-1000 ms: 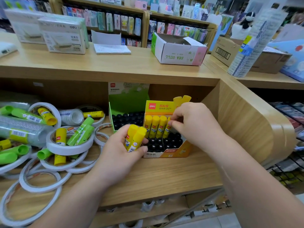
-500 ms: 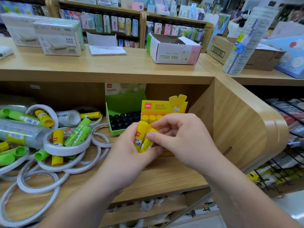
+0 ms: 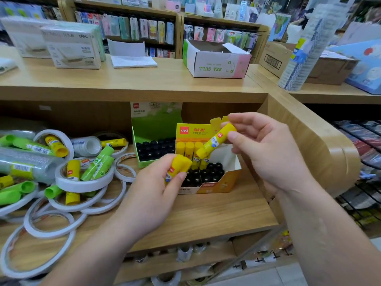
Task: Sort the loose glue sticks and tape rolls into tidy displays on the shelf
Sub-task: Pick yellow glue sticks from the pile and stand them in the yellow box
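My right hand (image 3: 266, 149) pinches one yellow glue stick (image 3: 214, 142) and holds it tilted above the yellow display box (image 3: 212, 184). That box holds several upright yellow sticks at its back and black slots in front. My left hand (image 3: 152, 195) grips another yellow glue stick (image 3: 178, 167) just left of the box. A green display box (image 3: 154, 129) stands behind and to the left. Loose green and yellow glue sticks (image 3: 97, 164) lie mixed among white tape rolls (image 3: 82, 182) on the left of the shelf.
The wooden shelf (image 3: 206, 215) ends at a curved side panel (image 3: 321, 145) on the right. On the top board stand white boxes (image 3: 74, 48), an open carton (image 3: 216, 60) and a tall wrapped roll stack (image 3: 303, 48). Wire racks (image 3: 362, 182) hang at far right.
My right hand took one yellow stick out of my left hand and lifted it up and right over the yellow box. My left hand keeps hold of a stick.
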A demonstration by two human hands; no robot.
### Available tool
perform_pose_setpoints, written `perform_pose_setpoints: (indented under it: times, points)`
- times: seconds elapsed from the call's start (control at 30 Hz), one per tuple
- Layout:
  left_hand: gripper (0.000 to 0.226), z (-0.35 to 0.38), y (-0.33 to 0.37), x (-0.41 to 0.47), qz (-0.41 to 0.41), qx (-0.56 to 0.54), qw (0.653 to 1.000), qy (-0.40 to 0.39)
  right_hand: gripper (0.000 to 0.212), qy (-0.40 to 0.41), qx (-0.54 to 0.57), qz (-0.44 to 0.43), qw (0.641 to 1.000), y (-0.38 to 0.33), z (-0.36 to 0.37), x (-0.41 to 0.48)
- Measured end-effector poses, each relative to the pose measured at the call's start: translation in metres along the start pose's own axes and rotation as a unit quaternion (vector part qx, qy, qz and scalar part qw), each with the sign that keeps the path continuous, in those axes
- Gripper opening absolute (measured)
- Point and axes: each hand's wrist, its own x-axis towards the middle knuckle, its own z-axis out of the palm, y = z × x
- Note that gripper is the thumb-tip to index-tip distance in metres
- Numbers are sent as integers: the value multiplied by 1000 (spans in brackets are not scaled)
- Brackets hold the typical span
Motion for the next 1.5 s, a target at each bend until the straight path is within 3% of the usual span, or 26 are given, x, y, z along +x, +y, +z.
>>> perform_pose_setpoints:
  times: [0.07, 0.17, 0.4, 0.7, 0.87, 1.03, 1.3, 1.5]
  points:
    - [7, -3, -3, -1, 38, 125, 991, -40, 27, 17, -15, -8, 1000, 1, -5, 4]
    - [6, -5, -10, -2, 36, 191, 977, -88, 26, 18, -40, -17, 999, 3, -10, 7]
    - [13, -27, -24, -8, 26, 149, 988, -31, 27, -2, -161, -38, 986, 13, -7, 7]
    - [1, -17, -31, -9, 5, 92, 995, -42, 27, -44, -325, -103, 939, 23, 9, -1]
    - [9, -13, -34, -9, -3, 86, 995, -49, 19, -57, -394, -114, 910, 26, 17, -2]
    - [18, -10, -38, -13, 4, 108, 993, -43, 9, -47, -416, -117, 900, 28, 25, -5]
    - [21, -9, -40, -15, 9, 102, 994, -40, 11, -6, -388, -139, 911, 26, 21, -4]
    - [22, -9, -41, -15, 7, 99, 994, -44, 9, -8, -407, -164, 899, 29, 18, -4]
